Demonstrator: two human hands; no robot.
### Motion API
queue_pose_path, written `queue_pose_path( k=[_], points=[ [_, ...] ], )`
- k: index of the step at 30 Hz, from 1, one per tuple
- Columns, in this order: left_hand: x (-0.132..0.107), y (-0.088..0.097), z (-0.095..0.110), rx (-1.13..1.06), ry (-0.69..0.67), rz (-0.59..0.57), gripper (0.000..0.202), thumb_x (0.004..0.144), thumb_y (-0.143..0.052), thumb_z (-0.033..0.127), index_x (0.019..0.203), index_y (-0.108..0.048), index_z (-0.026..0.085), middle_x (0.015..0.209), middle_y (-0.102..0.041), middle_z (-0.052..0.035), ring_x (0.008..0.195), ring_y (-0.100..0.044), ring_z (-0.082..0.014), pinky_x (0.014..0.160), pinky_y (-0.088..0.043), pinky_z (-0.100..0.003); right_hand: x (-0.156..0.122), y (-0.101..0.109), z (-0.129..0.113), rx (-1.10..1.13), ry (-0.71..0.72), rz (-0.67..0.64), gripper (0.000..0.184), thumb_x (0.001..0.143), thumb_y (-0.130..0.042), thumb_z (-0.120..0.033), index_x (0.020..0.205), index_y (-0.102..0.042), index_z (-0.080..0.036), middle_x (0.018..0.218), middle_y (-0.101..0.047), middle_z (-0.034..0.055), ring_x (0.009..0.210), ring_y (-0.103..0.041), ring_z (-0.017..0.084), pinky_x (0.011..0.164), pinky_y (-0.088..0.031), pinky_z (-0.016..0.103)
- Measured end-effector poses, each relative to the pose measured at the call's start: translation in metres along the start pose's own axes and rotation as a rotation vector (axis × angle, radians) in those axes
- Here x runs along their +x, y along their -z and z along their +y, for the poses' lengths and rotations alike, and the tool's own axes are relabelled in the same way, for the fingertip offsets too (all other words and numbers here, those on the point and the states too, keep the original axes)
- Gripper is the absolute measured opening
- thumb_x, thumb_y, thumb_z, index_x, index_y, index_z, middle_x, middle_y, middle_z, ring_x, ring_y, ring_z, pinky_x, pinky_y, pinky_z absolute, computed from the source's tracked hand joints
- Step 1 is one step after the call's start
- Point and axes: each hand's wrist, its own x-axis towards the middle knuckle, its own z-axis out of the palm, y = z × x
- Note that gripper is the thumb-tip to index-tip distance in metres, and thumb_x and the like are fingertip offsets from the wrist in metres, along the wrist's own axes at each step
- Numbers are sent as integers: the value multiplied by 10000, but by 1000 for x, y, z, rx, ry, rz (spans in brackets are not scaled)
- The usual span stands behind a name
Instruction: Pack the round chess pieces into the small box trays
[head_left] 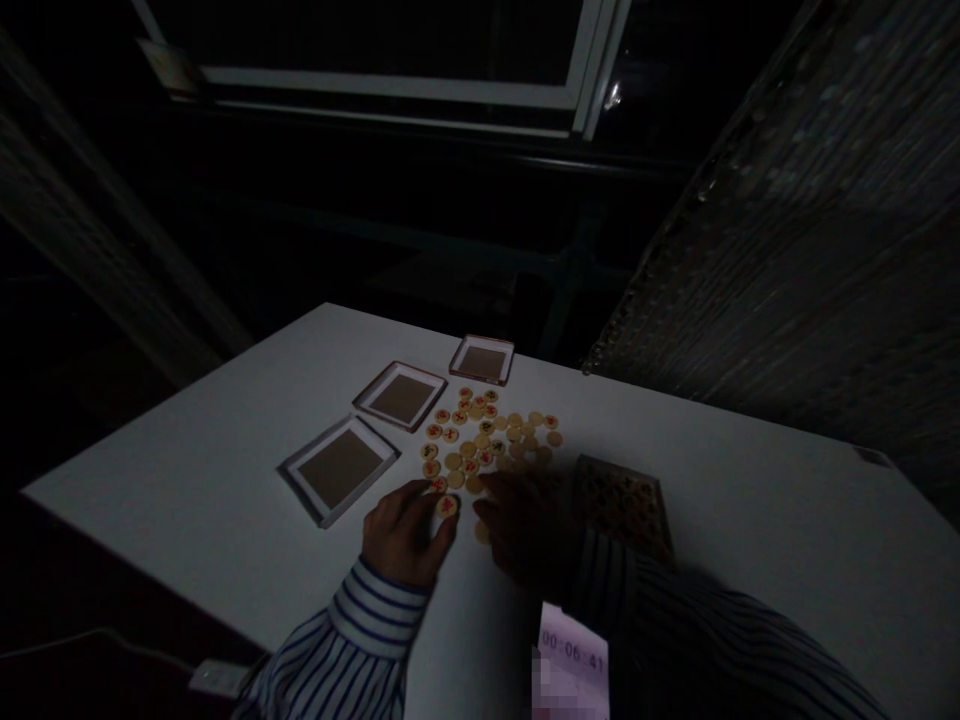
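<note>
My left hand [401,530] pinches a round Chinese chess piece [447,506] with a red character between thumb and fingers, just above the white table [225,430]. My right hand [532,530], in deep shadow, reaches in from the right at the near edge of the spread pieces. Its fingertips are slightly apart beside a plain piece [474,484], and another piece [482,532] is partly covered by it. Many loose pieces [470,466] lie in front of both hands, some showing red or dark characters and others plain side up.
On the left stand three shallow box parts: a near one [324,515], a middle one [411,425] and a far one [487,381]. A patterned box [626,500] lies right of my right hand, partly covered by the sleeve. A lit timer screen [574,650] stands at the near edge.
</note>
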Motion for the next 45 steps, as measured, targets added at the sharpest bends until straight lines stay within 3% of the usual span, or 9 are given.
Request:
queue_pose_path(
  k=[10,24,33,45],
  points=[
    [6,2,7,-104,7,-65,265,695,-563,381,887,-602,203,925,-648,-59,848,-591,-208,748,-468,-367,-11,12,4,-18,-37,1,309,738,-469,-217,1034,-556,-200,1194,-479,82,1063,-397,252,893,-256,461],
    [28,6,41,-243,77,-179,233,717,-525,373,858,-600,203,830,-660,-45,804,-596,-202,739,-467,-369,-28,33,18,-15,-22,8,330,769,-446,-216,1083,-539,-170,1225,-452,125,1090,-388,265,891,-289,455],
    [29,-2,55,-273,71,-212,216,707,-545,334,868,-601,200,841,-653,-49,810,-591,-206,740,-463,-378,-45,33,43,-36,-69,-25,365,815,-418,-261,1168,-478,-191,1287,-404,126,1170,-342,266,932,-274,474],
    [33,-6,77,-349,90,-242,205,700,-564,294,878,-603,200,833,-653,-44,805,-593,-191,756,-465,-362,-56,38,57,-75,-94,29,377,796,-434,-243,1165,-481,-182,1217,-485,110,1094,-429,260,876,-364,451]
  ],
)
